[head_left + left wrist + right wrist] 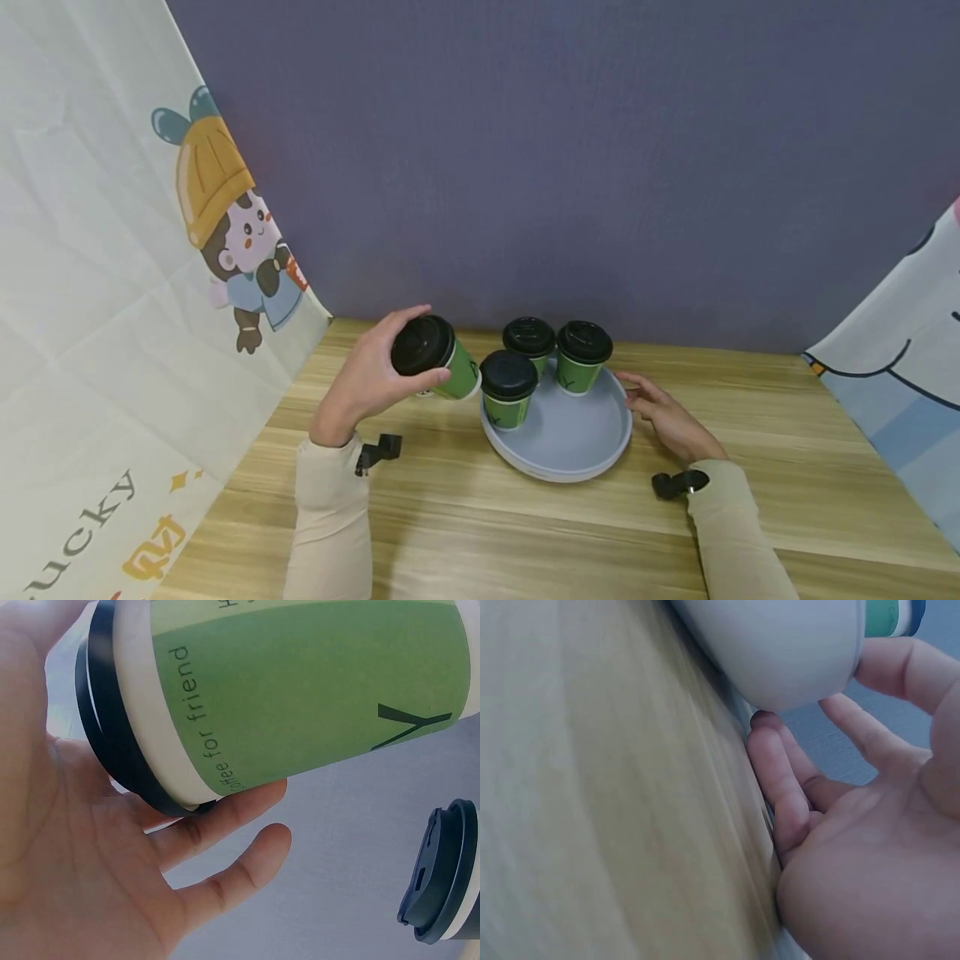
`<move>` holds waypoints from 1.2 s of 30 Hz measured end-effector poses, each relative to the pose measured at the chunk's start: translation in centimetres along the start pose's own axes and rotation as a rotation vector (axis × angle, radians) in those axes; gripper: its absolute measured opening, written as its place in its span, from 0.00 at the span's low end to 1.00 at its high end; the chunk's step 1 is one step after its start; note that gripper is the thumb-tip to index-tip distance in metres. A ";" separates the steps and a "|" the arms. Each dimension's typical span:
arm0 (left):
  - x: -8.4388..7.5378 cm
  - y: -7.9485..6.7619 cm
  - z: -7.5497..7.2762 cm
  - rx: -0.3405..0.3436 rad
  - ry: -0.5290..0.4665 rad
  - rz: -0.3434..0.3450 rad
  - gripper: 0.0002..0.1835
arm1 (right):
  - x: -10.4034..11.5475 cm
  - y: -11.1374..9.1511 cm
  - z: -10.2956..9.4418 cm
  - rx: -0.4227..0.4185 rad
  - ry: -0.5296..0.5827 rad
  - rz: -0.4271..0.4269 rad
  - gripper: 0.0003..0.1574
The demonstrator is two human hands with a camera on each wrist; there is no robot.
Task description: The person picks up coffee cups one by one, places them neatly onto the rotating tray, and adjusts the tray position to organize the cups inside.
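My left hand (367, 375) grips a green paper coffee cup (462, 372) with a black lid, thumb on one side and fingers on the other. This cup is tilted, its base toward the round pale tray (577, 437). Three similar lidded cups stand upright on the tray: a front-left cup (507, 400), a rear-left cup (528, 337) and a rear-right cup (582, 358). At the tray's right side, my right hand (667, 417) touches the rim and outer wall with its fingertips. In the right wrist view, the tray wall (795, 656) is above the fingers (772, 761).
The tray rests on a wood-grain table (510, 542). A dark blue-grey panel (570, 167) rises behind it. Printed white cloths hang at the left (97, 250) and right (915, 358). A small whitish bit (424, 393) shows below the left hand, mostly hidden.
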State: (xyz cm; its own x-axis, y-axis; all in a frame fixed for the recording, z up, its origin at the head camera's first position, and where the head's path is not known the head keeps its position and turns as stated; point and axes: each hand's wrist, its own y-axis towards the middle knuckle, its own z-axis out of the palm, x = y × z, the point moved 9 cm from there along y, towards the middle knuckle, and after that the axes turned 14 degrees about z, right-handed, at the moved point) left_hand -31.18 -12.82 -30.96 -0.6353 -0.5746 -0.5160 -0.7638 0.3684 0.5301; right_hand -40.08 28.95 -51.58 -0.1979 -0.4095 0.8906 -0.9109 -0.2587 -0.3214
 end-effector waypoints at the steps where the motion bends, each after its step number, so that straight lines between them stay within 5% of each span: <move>1: -0.1 0.0 0.1 0.001 -0.002 0.003 0.48 | 0.0 0.0 0.0 0.004 0.002 -0.002 0.36; 20: -2.2 0.4 1.7 0.018 -0.030 0.090 0.44 | -0.2 -1.0 1.3 0.079 0.075 -0.049 0.45; 36: -3.7 1.3 4.5 0.095 0.007 0.138 0.45 | -0.1 -1.3 1.4 0.083 0.046 -0.049 0.39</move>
State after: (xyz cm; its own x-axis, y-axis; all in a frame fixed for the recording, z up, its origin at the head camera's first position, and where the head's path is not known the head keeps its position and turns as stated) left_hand -30.37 -6.90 -31.38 -0.7343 -0.5190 -0.4376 -0.6769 0.5117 0.5291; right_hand -38.36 28.08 -51.72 -0.1723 -0.3541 0.9192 -0.8871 -0.3499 -0.3011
